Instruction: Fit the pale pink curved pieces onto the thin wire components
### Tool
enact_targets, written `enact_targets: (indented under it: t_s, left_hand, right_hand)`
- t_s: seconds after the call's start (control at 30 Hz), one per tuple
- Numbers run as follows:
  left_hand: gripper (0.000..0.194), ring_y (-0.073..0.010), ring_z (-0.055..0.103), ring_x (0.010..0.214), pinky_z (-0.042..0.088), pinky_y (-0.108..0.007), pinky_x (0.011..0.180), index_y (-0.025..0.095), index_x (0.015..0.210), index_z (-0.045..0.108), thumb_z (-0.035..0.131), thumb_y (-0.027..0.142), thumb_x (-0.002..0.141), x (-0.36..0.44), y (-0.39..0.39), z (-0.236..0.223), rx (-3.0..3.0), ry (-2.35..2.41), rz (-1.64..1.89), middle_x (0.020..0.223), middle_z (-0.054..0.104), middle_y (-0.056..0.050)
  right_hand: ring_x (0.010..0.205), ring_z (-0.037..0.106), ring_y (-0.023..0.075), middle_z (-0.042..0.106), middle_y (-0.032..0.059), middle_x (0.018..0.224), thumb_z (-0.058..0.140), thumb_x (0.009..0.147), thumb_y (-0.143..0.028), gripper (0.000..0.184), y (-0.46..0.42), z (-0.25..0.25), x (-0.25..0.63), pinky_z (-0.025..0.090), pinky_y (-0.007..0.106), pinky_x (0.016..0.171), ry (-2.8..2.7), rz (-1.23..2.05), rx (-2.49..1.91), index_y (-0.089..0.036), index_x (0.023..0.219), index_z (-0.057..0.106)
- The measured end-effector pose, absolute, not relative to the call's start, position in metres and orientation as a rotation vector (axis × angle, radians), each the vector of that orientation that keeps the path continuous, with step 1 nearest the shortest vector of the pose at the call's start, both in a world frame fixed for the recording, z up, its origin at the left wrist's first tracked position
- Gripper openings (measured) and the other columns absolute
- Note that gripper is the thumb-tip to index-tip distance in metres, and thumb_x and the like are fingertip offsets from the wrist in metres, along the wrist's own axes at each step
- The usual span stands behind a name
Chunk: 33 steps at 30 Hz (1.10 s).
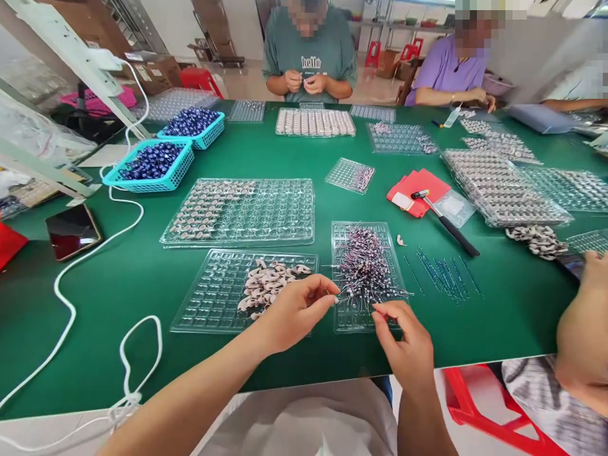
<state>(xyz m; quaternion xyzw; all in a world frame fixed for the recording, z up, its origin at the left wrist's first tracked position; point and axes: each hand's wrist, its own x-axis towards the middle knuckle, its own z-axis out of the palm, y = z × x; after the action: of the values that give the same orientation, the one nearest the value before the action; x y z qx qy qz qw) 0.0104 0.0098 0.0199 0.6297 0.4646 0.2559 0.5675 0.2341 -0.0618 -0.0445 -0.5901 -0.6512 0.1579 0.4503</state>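
My left hand point(301, 310) is closed in a pinch over the left edge of a clear tray point(346, 324). A tiny pale bit shows at its fingertips, too small to name. My right hand point(406, 339) is at the tray's lower right, its thumb and forefinger nearly together; what they hold, if anything, cannot be made out. Heaped in that tray are small pink-and-dark beaded pieces with thin wire ends point(363, 259). Left of it, partly behind my left hand, a second clear tray point(204, 297) carries a pile of pale curved pieces point(266, 285). One loose curved piece point(401, 240) lies on the table.
A hammer point(446, 221) rests across red packets point(420, 190), with thin teal rods point(444, 273) below. Behind is a partly filled tray point(266, 212). Blue baskets point(183, 171) of dark beads, a phone point(73, 231) and a white cord point(71, 304) lie left. Co-workers sit opposite and at right.
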Motion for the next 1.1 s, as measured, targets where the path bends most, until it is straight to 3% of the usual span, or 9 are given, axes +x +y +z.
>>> enact_targets:
  t_s: [0.2, 0.4, 0.7, 1.1]
  left_hand:
    - [0.013, -0.0158, 0.067, 0.078, 0.057, -0.03, 0.075, 0.015, 0.095, 0.062, 0.058, 0.026, 0.089, 0.016, 0.008, -0.008, 1.35, 1.063, 0.652, 0.085, 0.067, -0.004]
    - [0.034, -0.0198, 0.072, 0.094, 0.059, -0.039, 0.089, 0.016, 0.126, 0.058, 0.05, 0.031, 0.097, 0.01, 0.007, -0.013, 1.399, 1.053, 0.658, 0.116, 0.071, -0.013]
    - [0.023, -0.02, 0.073, 0.089, 0.058, -0.034, 0.084, 0.019, 0.111, 0.064, 0.047, 0.027, 0.097, 0.01, 0.008, -0.009, 1.572, 1.053, 0.661, 0.097, 0.075, -0.006]
    - [0.016, -0.0156, 0.068, 0.079, 0.05, -0.026, 0.069, 0.019, 0.1, 0.063, 0.051, 0.029, 0.096, 0.012, 0.007, -0.002, 1.637, 1.102, 0.591, 0.088, 0.073, -0.003]
  right_hand:
    - [0.09, 0.06, 0.0203, 0.067, 0.0037, 0.094, 0.06, 0.094, -0.019, 0.01, -0.051, -0.043, 0.24, 0.048, 0.035, 0.08, -1.923, 0.283, -1.577, -0.023, 0.099, 0.066]
    - [0.093, 0.057, 0.0233, 0.067, 0.0067, 0.097, 0.059, 0.094, -0.018, 0.013, -0.027, -0.028, 0.229, 0.045, 0.038, 0.082, -2.203, 0.186, -1.583, -0.021, 0.103, 0.069]
    - [0.086, 0.056, 0.0228, 0.07, 0.0065, 0.09, 0.057, 0.095, -0.018, 0.011, -0.014, -0.033, 0.218, 0.036, 0.036, 0.075, -2.377, -0.11, -1.563, -0.019, 0.092, 0.068]
    - [0.087, 0.062, 0.0206, 0.072, 0.0055, 0.093, 0.058, 0.093, -0.015, 0.011, -0.051, -0.031, 0.23, 0.043, 0.036, 0.078, -2.066, 0.014, -1.62, -0.02, 0.098, 0.067]
